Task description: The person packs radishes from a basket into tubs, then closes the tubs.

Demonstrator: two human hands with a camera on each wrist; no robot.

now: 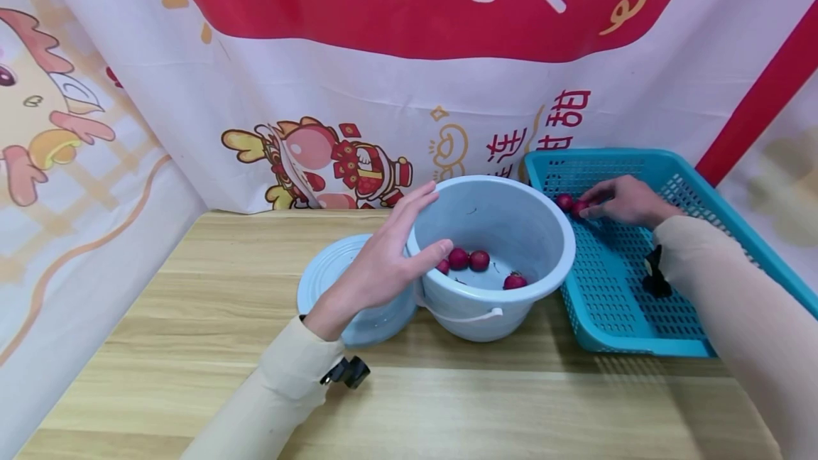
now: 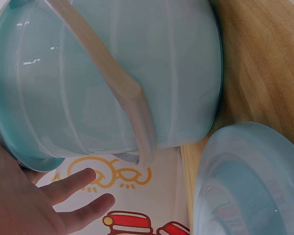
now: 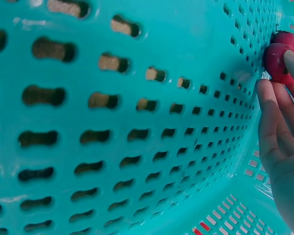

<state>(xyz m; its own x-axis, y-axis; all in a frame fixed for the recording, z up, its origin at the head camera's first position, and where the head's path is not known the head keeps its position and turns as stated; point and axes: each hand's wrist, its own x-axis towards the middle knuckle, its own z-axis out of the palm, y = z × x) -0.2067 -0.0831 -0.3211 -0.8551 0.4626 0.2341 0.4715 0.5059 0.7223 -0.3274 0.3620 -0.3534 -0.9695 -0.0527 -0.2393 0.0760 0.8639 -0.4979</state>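
A light blue bucket with a white handle stands on the table, several small red radishes at its bottom. My left hand rests at the bucket's left rim, thumb over the edge and fingers fairly straight; in the left wrist view two fingers stretch out apart beside the bucket wall. Inside the teal basket, my right hand pinches a red radish between thumb and fingers near the left wall. Another radish lies right beside it.
A round light blue lid lies on the wooden table left of the bucket, partly under my left forearm. The basket is close on the bucket's right. Behind them hangs a printed white and red cloth.
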